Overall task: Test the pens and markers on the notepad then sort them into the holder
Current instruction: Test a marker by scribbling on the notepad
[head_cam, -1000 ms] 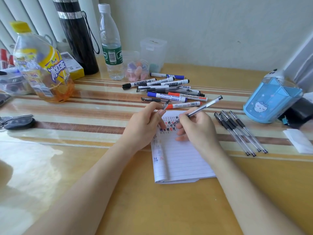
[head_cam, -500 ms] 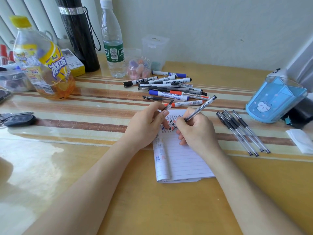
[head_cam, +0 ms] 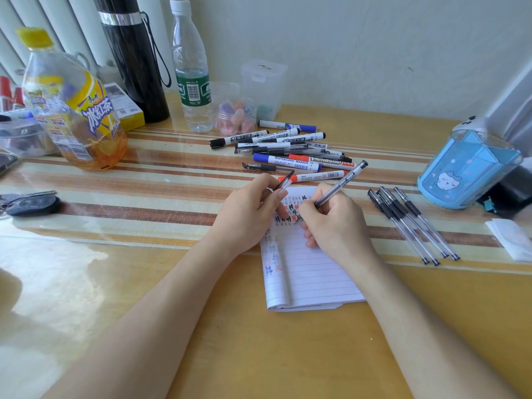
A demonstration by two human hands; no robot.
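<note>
Midway, I judge: right hand [head_cam: 336,226] grips clear black pen [head_cam: 341,187] on lined white notepad [head_cam: 313,272], left hand [head_cam: 247,214] pinches cap [head_cam: 285,184]; marker pile [head_cam: 288,160] at twelve o'clock untested.

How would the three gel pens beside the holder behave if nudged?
The gel pens look round on a glossy table cover, so they probably roll. They lie close together, so pushing one likely shifts its neighbours. Clear plastic: probably light.

Before you stands an off-white wall [head_cam: 374,47], with white vertical blinds [head_cam: 57,15] at its left. Your glossy honey-coloured wooden desk [head_cam: 259,355] bears a brown-and-cream striped woven runner [head_cam: 144,180]; bright light glares off the desk's left.
</note>
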